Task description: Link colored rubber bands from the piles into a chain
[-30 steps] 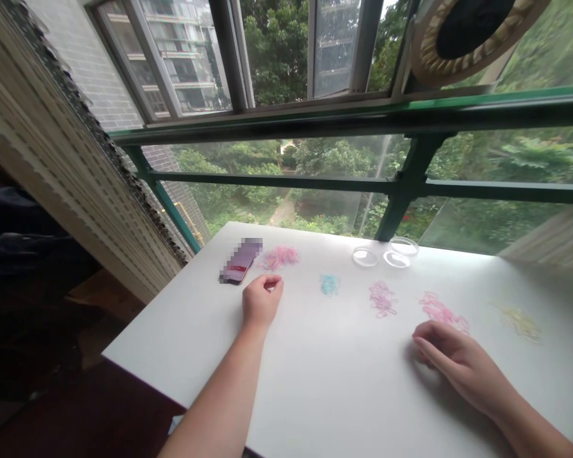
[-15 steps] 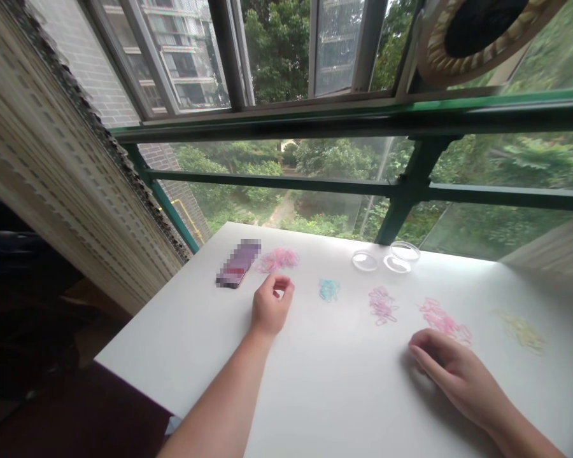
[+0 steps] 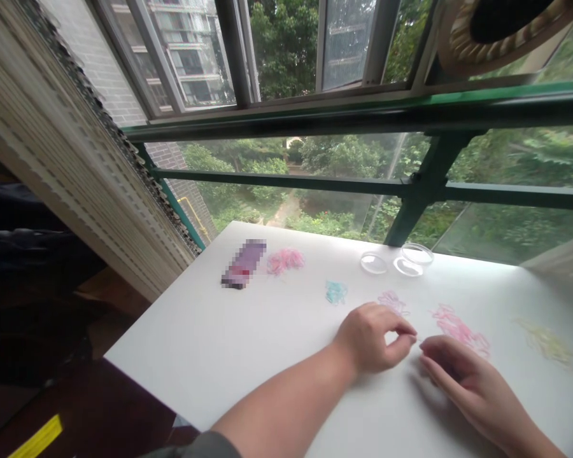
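Observation:
My left hand is closed in a pinch, thumb against forefinger, just in front of a pile of purple paper clips that it partly covers. Close to its fingertips is my right hand, resting on the white table with its fingers curled and thumb drawn in. Anything in either pinch is too small to make out. Beyond the right hand lie pink paper clips, and farther right a blurred pile of yellow ones. Blue paper clips are to the left.
A pink pile lies beside a pixelated phone at the back left. Several clear round dishes stand along the back edge. Behind the table runs a green railing before the window; a curtain hangs at left.
My left hand has moved right, from beside the pink pile near the phone to the right hand's fingertips. The right hand stays nearly in place. The view has shifted slightly.

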Tool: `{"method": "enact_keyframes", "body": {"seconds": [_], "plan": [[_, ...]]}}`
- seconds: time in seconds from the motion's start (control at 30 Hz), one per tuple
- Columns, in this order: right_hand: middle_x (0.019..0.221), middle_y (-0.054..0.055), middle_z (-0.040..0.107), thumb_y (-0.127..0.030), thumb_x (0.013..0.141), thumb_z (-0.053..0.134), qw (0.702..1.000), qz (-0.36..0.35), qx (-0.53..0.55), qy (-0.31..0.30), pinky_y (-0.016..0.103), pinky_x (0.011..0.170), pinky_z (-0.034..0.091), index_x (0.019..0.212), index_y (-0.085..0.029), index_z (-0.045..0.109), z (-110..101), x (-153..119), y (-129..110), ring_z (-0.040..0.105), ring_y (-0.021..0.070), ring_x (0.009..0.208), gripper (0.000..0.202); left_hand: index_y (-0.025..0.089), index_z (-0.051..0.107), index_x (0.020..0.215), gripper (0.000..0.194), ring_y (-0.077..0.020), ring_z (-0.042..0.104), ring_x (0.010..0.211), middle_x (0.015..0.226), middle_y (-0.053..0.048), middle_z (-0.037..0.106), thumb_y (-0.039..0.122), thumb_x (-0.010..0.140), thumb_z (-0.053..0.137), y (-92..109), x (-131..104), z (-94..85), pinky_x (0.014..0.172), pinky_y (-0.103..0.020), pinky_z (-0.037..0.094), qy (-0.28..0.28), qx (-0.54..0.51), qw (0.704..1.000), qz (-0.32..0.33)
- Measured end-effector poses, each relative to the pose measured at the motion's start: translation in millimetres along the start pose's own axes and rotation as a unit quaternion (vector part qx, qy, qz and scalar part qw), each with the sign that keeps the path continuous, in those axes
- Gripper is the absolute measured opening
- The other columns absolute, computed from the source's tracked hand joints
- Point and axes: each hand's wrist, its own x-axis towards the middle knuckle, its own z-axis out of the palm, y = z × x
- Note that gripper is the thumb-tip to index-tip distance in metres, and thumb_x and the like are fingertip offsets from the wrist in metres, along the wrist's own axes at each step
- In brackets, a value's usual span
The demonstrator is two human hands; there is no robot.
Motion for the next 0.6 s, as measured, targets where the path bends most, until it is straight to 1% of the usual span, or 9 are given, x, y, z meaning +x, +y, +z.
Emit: {"method": "enact_keyframes", "body": {"seconds": [0.1,0.2,0.3,0.4,0.5,0.6], "plan": [[0.073,0.003,0.063,-0.04,0.077,0.058,0.999,0.02,0.03,0.034,0.025,0.056,0.05,0.09,-0.02,0.054,2.3,-1.7,-3.2,0.06,0.0162,0.061,0.025,0.015,0.066,0.082,0.017,-0.0139,0.062,0.078,0.082,-0.003,0.071,0.025,0.08,0.053,-2.2,2.1,5.8,0.081,-0.025,0.044,-0.031,-0.024,0.999,-0.006],[0.07,0.002,0.062,-0.043,0.078,0.056,0.997,0.041,0.039,0.061,0.025,0.054,0.048,0.087,-0.02,0.054,7.3,-2.8,-13.1,0.057,0.0152,0.057,0.025,0.015,0.067,0.083,0.017,-0.0132,0.062,0.078,0.082,-0.003,0.07,0.025,0.08,0.054,-5.7,-0.4,2.7,0.081,-0.024,0.044,-0.059,-0.042,0.997,-0.023],[0.065,0.002,0.06,-0.046,0.077,0.056,0.996,0.058,0.043,0.06,0.025,0.051,0.046,0.084,-0.02,0.054,10.2,-0.6,-22.2,0.054,0.0142,0.052,0.027,0.015,0.065,0.085,0.014,-0.0122,0.061,0.075,0.08,-0.002,0.069,0.024,0.077,0.057,-6.4,-2.4,-2.0,0.079,-0.023,0.045,-0.067,-0.056,0.995,-0.053],[0.057,0.0,0.056,-0.048,0.078,0.054,0.993,0.092,0.046,0.061,0.024,0.047,0.044,0.079,-0.02,0.054,11.0,4.1,-26.2,0.052,0.0134,0.048,0.028,0.015,0.063,0.083,0.012,-0.0114,0.06,0.074,0.077,-0.002,0.067,0.024,0.075,0.06,-4.8,-2.6,-5.2,0.077,-0.021,0.045,-0.062,-0.077,0.991,-0.088],[0.052,-0.001,0.053,-0.047,0.079,0.054,0.988,0.131,0.058,0.058,0.023,0.044,0.042,0.076,-0.02,0.054,12.5,9.7,-25.0,0.051,0.0128,0.045,0.028,0.015,0.063,0.081,0.01,-0.0109,0.06,0.073,0.077,-0.002,0.066,0.023,0.075,0.06,-3.5,-2.2,-7.4,0.074,-0.02,0.045,-0.057,-0.104,0.986,-0.119],[0.054,-0.001,0.053,-0.046,0.079,0.055,0.986,0.131,0.093,0.038,0.023,0.043,0.042,0.079,-0.019,0.054,15.6,14.9,-21.2,0.049,0.0124,0.045,0.026,0.016,0.063,0.081,0.009,-0.0108,0.06,0.073,0.078,-0.001,0.066,0.022,0.076,0.059,-2.5,-1.7,-9.4,0.071,-0.02,0.045,-0.061,-0.124,0.98,-0.146]]}}
